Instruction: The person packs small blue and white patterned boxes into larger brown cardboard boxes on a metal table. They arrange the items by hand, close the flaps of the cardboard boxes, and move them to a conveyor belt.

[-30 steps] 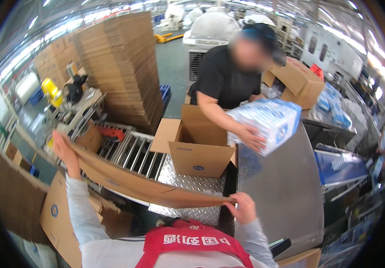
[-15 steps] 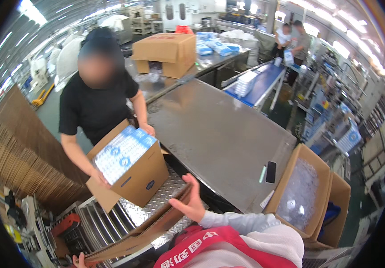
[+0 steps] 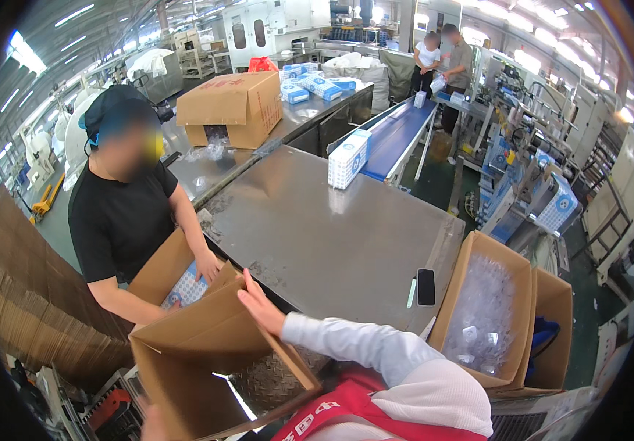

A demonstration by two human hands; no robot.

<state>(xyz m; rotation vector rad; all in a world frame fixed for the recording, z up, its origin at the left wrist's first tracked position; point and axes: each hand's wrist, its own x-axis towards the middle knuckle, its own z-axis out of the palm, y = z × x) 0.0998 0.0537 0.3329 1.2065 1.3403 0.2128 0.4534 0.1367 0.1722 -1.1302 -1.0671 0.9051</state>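
An unfolded cardboard box [image 3: 207, 323] stands in front of me. Metal plate shows through its open inside. My right hand [image 3: 264, 307] bears on the box's right wall with its fingers long and together; the thumb is hidden. At the box's lower left, my left hand [image 3: 154, 422] is blurred and partly out of sight, beside the wall. Just beyond, a co-worker in a black T-shirt [image 3: 115, 213] has both hands in another carton [image 3: 162, 259], on a blue-and-white pack [image 3: 187, 287]. My box hides part of that carton.
A steel table [image 3: 317, 242] holds a phone [image 3: 425, 287] and a pale green stick [image 3: 411, 292]. At right, a carton [image 3: 455, 309] contains clear plastic pieces. A blue conveyor [image 3: 398, 140] carries packs; one large pack [image 3: 349, 159] is at its near end. Flat cartons [image 3: 37, 294] are stacked left.
The flat carton between my hands has opened into a box and risen. My right hand has moved left and up. The co-worker's carton is lower, and the co-worker's hands have reached into it.
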